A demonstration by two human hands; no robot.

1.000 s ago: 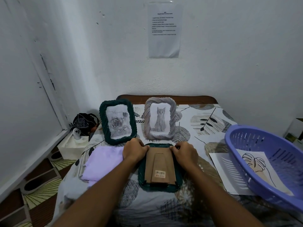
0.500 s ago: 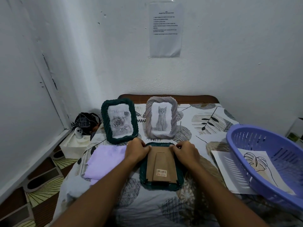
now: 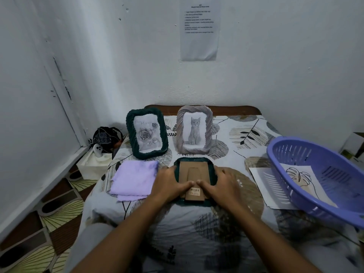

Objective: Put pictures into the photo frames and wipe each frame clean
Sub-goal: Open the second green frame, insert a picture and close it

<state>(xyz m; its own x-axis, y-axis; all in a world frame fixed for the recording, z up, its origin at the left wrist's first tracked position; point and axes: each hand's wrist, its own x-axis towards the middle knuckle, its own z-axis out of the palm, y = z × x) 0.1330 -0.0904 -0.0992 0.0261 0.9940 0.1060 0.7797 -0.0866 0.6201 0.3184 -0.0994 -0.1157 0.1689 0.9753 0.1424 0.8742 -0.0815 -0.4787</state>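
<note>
A dark green frame lies face down on the patterned bedsheet, its brown cardboard back facing up. My left hand grips its left side and my right hand grips its right side. Both thumbs press on the cardboard and meet above a barcode sticker. Behind it a green frame with a rose picture and a grey frame with a cat picture stand upright. A folded lilac cloth lies just left of my left hand.
A purple basket at the right holds a leaf line drawing and sits on a paper sheet. A tissue box and a black bag are on the floor at the left. Walls close the back and left.
Both hands slid from the frame's upper corners down toward me along its sides. The thumbs now meet on the middle of the cardboard back.
</note>
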